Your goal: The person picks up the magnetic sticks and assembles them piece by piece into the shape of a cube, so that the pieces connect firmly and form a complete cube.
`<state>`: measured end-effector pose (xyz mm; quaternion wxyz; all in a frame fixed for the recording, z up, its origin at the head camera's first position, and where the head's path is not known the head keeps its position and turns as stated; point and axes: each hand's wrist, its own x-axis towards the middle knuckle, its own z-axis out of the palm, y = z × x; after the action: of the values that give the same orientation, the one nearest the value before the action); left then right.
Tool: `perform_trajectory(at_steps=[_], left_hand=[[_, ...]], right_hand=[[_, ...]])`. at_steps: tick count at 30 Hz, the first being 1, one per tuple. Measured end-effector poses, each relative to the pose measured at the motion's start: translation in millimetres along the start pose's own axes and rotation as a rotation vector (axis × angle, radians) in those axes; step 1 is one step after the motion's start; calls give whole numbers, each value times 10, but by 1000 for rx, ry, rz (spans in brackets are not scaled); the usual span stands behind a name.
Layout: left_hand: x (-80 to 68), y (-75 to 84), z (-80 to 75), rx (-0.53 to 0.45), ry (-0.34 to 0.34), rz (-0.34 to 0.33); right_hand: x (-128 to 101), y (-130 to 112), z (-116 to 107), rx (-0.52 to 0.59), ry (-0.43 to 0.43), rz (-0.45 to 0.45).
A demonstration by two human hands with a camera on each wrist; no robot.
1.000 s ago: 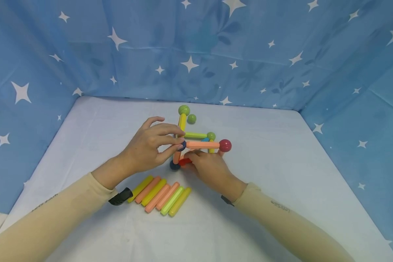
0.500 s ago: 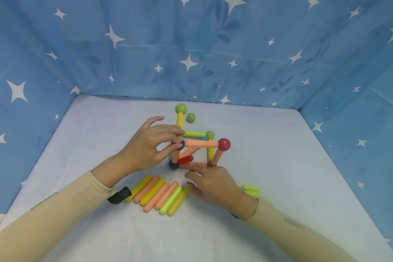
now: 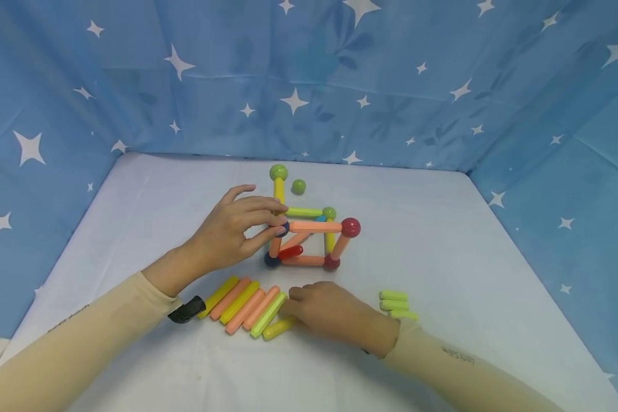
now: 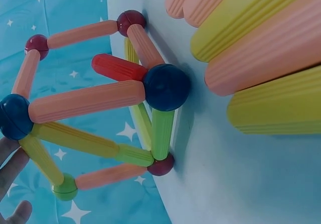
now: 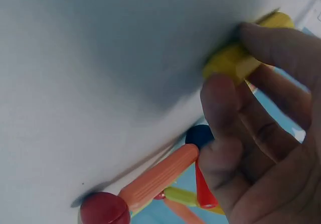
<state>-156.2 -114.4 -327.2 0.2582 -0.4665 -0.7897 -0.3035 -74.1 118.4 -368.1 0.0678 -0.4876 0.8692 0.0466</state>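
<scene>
A frame of coloured rods and balls stands on the table. My left hand (image 3: 237,226) pinches its upper dark blue ball (image 4: 15,116) between thumb and fingers. From that ball a salmon rod (image 3: 315,227) runs to a red ball (image 3: 350,227). A short red rod (image 4: 118,67) sticks out from the lower dark blue ball (image 4: 167,87). My right hand (image 3: 335,312), in front of the frame, pinches a yellow rod (image 5: 225,66) at the right end of a row. The fingers cover part of that rod.
Several yellow, salmon and green rods (image 3: 239,303) lie side by side in front of the frame. To the right lie three light green rods (image 3: 393,305). A loose green ball (image 3: 298,186) sits behind. Blue star-patterned curtains (image 3: 309,68) enclose the table.
My right hand has left the red rod in the frame and come forward to the yellow rod, taking hold of it. My left hand stays at the upper blue ball.
</scene>
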Motion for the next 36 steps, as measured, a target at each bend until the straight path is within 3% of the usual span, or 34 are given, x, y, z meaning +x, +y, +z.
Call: perform_trajectory(at_steps=[4, 8, 11, 18, 26, 30, 36], left_hand=[[-5, -1, 10, -1, -2, 0], [-10, -8, 28, -3, 2, 5], [-12, -8, 32, -2, 7, 9], [-18, 6, 24, 12, 5, 13], [-43, 7, 32, 8, 17, 15], [-48, 5, 37, 11, 18, 17], [-49, 0, 44, 11, 21, 15]], right_hand=[[-54, 31, 0, 71, -28, 7], [-162, 121, -19, 211, 20, 123], [-230, 189, -31, 300, 116, 212], [-270, 269, 9, 442, 401, 312], [-197, 316, -3, 434, 663, 376], [-143, 358, -9, 385, 718, 355], [-97, 401, 20, 330, 733, 350]])
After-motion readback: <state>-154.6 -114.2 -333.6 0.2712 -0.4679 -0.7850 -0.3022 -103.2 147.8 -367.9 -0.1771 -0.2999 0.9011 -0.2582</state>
